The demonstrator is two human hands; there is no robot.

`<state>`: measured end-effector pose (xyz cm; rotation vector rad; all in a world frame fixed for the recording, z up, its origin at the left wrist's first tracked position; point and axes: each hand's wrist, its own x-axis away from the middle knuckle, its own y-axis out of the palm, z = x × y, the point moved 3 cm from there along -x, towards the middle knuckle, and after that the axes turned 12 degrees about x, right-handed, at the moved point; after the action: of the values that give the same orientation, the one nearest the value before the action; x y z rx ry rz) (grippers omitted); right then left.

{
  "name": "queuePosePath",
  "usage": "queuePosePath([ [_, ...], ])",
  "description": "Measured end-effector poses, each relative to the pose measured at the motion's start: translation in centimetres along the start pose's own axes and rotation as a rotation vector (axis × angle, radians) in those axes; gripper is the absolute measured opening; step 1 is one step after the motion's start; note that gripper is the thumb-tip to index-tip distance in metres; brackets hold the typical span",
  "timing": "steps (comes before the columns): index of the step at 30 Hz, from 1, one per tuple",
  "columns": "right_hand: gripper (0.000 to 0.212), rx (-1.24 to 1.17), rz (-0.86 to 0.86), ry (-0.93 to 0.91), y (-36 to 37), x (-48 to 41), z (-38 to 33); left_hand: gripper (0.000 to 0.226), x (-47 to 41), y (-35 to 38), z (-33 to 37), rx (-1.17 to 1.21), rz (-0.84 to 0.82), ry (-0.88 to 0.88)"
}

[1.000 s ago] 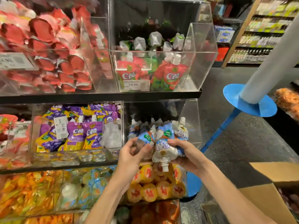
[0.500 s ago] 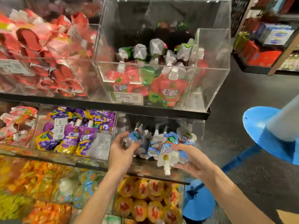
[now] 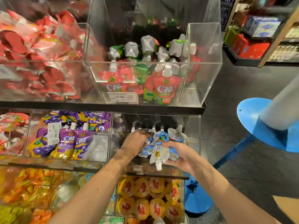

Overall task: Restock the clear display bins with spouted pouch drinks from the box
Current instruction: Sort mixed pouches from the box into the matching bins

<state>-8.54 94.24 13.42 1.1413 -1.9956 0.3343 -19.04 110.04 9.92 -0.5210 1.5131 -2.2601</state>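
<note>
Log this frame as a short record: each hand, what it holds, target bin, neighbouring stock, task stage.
left hand: grips blue-white pouches from above
right hand: holds the same bunch from below; one spout points down
target: clear bin, middle shelf, right end
neighbours: purple pouches in the bin to its left; red pouches in the bin above
stage: bunch at the bin's opening, not yet released

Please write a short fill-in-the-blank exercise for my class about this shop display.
1. The left hand and right hand have a grip on blue-and-white pouches; the front one's spout points ____.
2. The neighbouring pouches to their left are ____.
3. The price tag under the red pouches reads ____.
Missing words: down; purple; 14.90
</note>
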Motion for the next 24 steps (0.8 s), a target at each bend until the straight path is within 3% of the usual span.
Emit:
queuePosePath([
  [5, 0.031, -0.064, 0.016, 0.022, 0.0, 0.1, 0.2, 0.049, -0.5, 0.6, 0.0, 0.196, -0.055, -0.056],
  [8, 0.029, -0.052, 0.023, 0.025, -0.2, 0.2, -0.1, 0.068, 0.2, -0.1, -0.6, 0.248, -0.04, -0.028],
  [12, 0.023, -0.022, -0.009, 0.029, -0.3, 0.5, -0.8, 0.084, 3.0, -2.0, 0.8, 0.52, 0.031, 0.145],
  [15, 0.021, 0.012, -0.04, 0.043, -0.3, 0.5, -1.2, 0.07, 4.9, -2.5, 2.6, 0.552, 0.047, 0.246],
  [20, 0.023, 0.072, -0.118, 0.096, 0.1, 0.5, -1.2, 0.041, 6.8, -2.5, 2.9, 0.599, 0.169, 0.267],
  [22, 0.027, 0.075, -0.134, 0.125, 0.2, 0.4, -1.0, 0.031, 7.5, -3.3, 2.9, 0.631, 0.229, 0.214],
  [24, 0.037, 0.059, -0.12, 0.128, 0.2, -0.1, -0.8, 0.02, 7.8, -4.5, 2.3, 0.706, 0.267, 0.024],
])
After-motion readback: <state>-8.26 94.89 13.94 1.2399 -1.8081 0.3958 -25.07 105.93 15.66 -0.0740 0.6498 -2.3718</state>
